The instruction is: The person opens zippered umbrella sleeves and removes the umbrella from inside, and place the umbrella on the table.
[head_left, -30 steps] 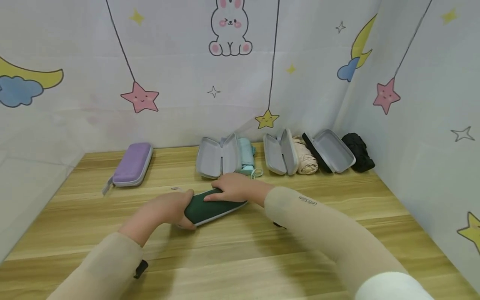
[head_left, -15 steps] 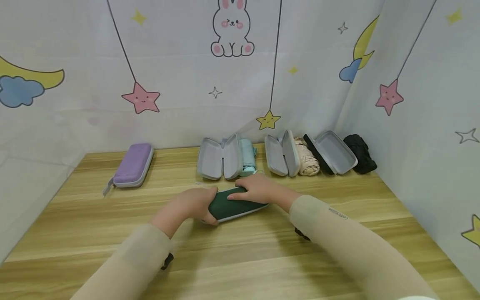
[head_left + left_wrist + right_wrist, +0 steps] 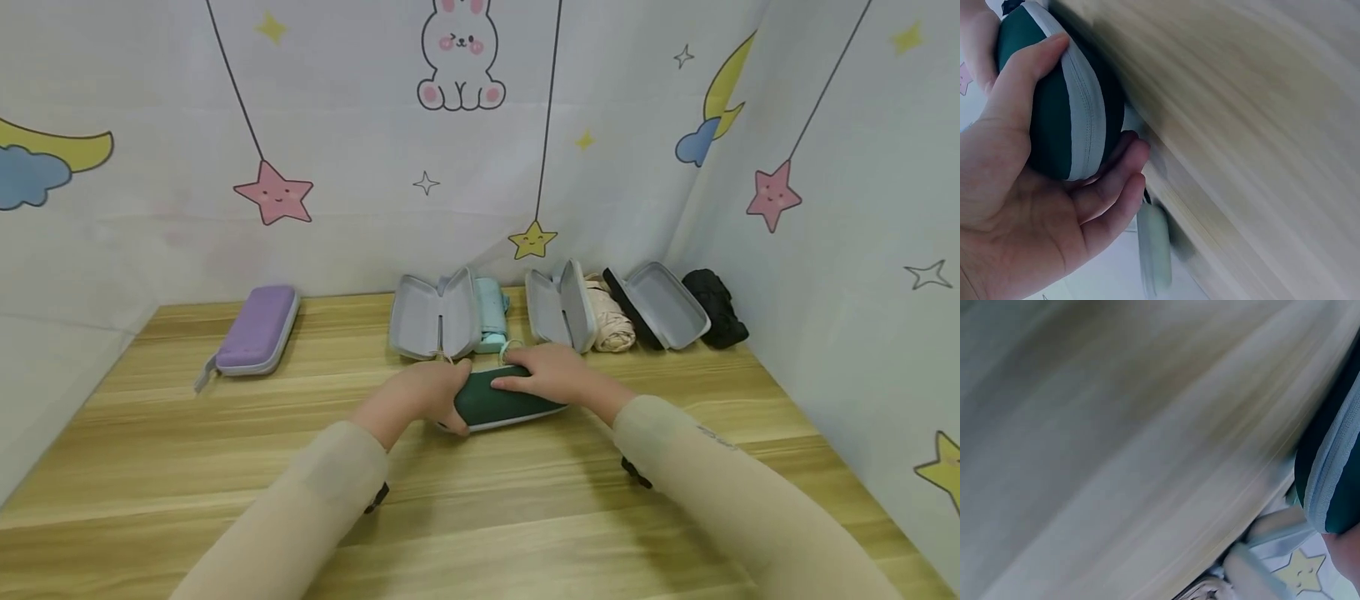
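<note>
A dark green zip case [image 3: 501, 397] with a pale grey zip band is between my two hands over the middle of the table. My left hand [image 3: 422, 398] grips its left end; in the left wrist view the thumb lies on the green shell [image 3: 1051, 119] and the fingers curl under the case. At the other end my right hand [image 3: 558, 375] holds the case, thumb along the top and fingers over the far side. Only a sliver of that hand shows in the right wrist view, beside the zipped edge [image 3: 1335, 456]. The case is closed, its contents hidden.
Along the back stand an open grey-lined case [image 3: 415, 317] beside a folded teal umbrella [image 3: 491, 312], another open case [image 3: 551, 308] by a beige folded bundle [image 3: 611, 321], and an open black case [image 3: 663, 304] next to a black bundle [image 3: 714, 308]. A closed purple case [image 3: 258, 329] lies left.
Both hands have carried the green case rightward and slightly farther back, toward the front of the open grey-lined case and teal umbrella. The case has levelled a little. Their hold looks unchanged.
</note>
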`<state>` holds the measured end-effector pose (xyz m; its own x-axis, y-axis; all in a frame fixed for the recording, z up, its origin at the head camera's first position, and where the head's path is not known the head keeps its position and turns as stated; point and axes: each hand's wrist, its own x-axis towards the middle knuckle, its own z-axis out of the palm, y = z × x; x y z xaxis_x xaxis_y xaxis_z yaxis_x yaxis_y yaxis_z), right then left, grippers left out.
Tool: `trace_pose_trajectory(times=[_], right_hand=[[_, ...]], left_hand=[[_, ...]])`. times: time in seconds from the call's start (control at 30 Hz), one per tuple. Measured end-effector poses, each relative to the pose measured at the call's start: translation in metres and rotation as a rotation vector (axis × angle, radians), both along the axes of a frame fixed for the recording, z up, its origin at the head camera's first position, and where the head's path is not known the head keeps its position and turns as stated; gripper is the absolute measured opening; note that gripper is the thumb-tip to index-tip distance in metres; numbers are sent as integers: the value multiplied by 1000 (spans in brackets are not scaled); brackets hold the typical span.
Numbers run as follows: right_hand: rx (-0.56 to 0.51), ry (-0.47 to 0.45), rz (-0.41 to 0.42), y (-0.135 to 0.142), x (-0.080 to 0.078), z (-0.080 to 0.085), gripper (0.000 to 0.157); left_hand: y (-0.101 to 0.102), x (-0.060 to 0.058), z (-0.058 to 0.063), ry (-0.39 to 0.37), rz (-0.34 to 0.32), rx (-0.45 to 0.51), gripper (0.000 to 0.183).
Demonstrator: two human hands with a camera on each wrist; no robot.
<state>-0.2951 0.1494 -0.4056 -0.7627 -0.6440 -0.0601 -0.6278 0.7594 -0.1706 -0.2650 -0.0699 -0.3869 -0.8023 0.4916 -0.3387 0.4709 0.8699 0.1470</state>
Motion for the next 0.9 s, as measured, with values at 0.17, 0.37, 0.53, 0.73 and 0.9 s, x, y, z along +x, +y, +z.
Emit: trace_pose_trajectory(times=[0.17, 0.37, 0.53, 0.73, 0.9], right_hand=[[9, -30, -57, 13, 3, 2, 69], [-2, -45, -71, 17, 4, 6, 66], [-4, -30, -69, 18, 3, 5, 65], [-10, -18, -57, 17, 4, 3, 60], [-26, 6, -37, 17, 3, 2, 54]], left_hand=[[13, -1, 2, 24, -18, -27, 95], [17, -1, 4, 28, -23, -31, 90], [15, -3, 0, 29, -20, 29, 85], [11, -2, -1, 3, 7, 56, 87], [1, 1, 6, -24, 26, 103, 89]])
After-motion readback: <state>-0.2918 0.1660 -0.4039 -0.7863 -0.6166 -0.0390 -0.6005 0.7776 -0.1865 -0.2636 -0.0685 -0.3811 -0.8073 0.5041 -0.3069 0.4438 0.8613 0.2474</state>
